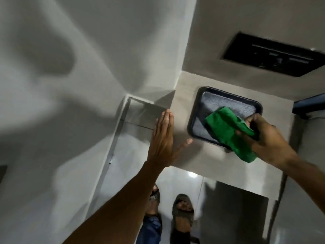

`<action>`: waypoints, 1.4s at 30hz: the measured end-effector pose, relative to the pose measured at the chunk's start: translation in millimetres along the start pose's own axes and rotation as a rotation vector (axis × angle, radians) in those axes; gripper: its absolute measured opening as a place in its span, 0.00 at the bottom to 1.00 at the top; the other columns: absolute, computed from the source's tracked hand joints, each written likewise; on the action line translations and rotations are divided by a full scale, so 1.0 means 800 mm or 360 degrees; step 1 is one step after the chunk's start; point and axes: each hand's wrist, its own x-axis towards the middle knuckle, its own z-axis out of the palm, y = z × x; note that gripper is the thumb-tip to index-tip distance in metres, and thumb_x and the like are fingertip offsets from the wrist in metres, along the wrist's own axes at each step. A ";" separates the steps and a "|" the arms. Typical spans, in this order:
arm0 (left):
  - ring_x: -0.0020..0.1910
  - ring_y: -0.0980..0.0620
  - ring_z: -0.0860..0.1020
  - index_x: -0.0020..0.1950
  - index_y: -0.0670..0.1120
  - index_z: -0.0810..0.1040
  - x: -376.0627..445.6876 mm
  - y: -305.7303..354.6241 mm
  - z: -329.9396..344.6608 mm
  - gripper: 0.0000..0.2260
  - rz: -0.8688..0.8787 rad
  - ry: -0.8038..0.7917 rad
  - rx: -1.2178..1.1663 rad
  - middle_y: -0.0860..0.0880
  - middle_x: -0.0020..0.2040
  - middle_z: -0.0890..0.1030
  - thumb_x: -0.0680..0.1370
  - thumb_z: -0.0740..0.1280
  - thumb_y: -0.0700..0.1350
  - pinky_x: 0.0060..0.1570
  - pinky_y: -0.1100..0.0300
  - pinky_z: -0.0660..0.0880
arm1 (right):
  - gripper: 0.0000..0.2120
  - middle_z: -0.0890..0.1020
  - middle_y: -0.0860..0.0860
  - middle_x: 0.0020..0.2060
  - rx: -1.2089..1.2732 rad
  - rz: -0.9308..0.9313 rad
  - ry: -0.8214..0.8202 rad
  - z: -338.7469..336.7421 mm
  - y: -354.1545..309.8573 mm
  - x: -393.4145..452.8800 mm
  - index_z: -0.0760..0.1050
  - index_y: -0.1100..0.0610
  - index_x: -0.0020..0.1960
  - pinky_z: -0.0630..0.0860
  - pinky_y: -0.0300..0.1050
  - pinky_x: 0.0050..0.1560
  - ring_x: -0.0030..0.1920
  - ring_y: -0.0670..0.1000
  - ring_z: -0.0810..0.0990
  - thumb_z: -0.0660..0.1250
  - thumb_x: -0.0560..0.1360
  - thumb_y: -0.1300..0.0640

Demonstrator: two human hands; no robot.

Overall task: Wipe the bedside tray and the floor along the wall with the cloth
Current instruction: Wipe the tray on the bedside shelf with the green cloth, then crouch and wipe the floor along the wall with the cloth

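A black tray [198,103] with a grey patterned inside lies on a pale bedside surface [182,88]. My right hand [263,136] is shut on a green cloth [226,129], which lies over the tray's near right part and hangs past its front edge. My left hand [163,138] is flat and open, fingers together and thumb spread, resting on the surface's left edge, just left of the tray. The glossy floor [182,180] shows below, beside the white wall [61,103].
A dark recessed panel [274,55] sits in the wall behind the tray. A narrow gap [139,113] lies between the wall and the bedside unit. My sandalled feet [182,208] stand on the floor under the surface. A blue object [309,104] shows at the right edge.
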 end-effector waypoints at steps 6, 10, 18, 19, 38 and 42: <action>0.92 0.46 0.47 0.91 0.41 0.50 -0.078 -0.072 -0.050 0.49 -0.0243 0.0019 0.0012 0.43 0.93 0.49 0.83 0.54 0.75 0.90 0.40 0.52 | 0.11 0.81 0.53 0.44 0.0421 -0.0227 -0.0031 0.069 -0.114 -0.005 0.71 0.55 0.51 0.83 0.64 0.54 0.47 0.50 0.82 0.74 0.81 0.62; 0.92 0.48 0.47 0.91 0.43 0.48 -0.174 -0.131 -0.072 0.49 -0.0440 0.0079 0.0110 0.46 0.93 0.48 0.83 0.53 0.76 0.91 0.51 0.45 | 0.14 0.78 0.44 0.44 0.0629 -0.0550 -0.0133 0.171 -0.192 -0.003 0.71 0.48 0.51 0.82 0.42 0.48 0.44 0.39 0.80 0.73 0.82 0.64; 0.92 0.53 0.46 0.92 0.52 0.43 -0.345 -0.268 -0.004 0.47 -0.0922 0.0114 0.0101 0.52 0.93 0.46 0.82 0.50 0.79 0.89 0.56 0.45 | 0.26 0.75 0.43 0.39 0.0380 -0.0932 -0.0403 0.435 -0.215 0.030 0.66 0.45 0.47 0.69 0.51 0.39 0.38 0.47 0.72 0.67 0.72 0.76; 0.92 0.53 0.47 0.92 0.52 0.44 -0.355 -0.283 0.011 0.46 -0.0965 0.0146 0.0086 0.52 0.93 0.47 0.82 0.50 0.78 0.88 0.60 0.43 | 0.27 0.74 0.41 0.39 0.0327 -0.1029 -0.0378 0.465 -0.205 0.040 0.65 0.46 0.47 0.67 0.49 0.42 0.39 0.47 0.70 0.65 0.70 0.78; 0.89 0.50 0.53 0.89 0.42 0.61 -0.523 -0.453 0.284 0.42 -0.1431 0.0444 0.0374 0.45 0.89 0.59 0.85 0.53 0.72 0.89 0.56 0.40 | 0.35 0.75 0.54 0.76 -0.0272 -0.1893 -0.0837 0.820 -0.009 0.110 0.71 0.55 0.79 0.62 0.42 0.84 0.77 0.55 0.72 0.73 0.75 0.44; 0.88 0.45 0.59 0.87 0.40 0.65 -0.519 -0.451 0.281 0.42 -0.1452 0.0422 0.0363 0.43 0.89 0.63 0.85 0.53 0.71 0.90 0.55 0.42 | 0.26 0.75 0.56 0.77 -0.0265 -0.1845 -0.0438 0.833 -0.019 0.084 0.75 0.58 0.77 0.69 0.58 0.82 0.79 0.58 0.72 0.69 0.83 0.46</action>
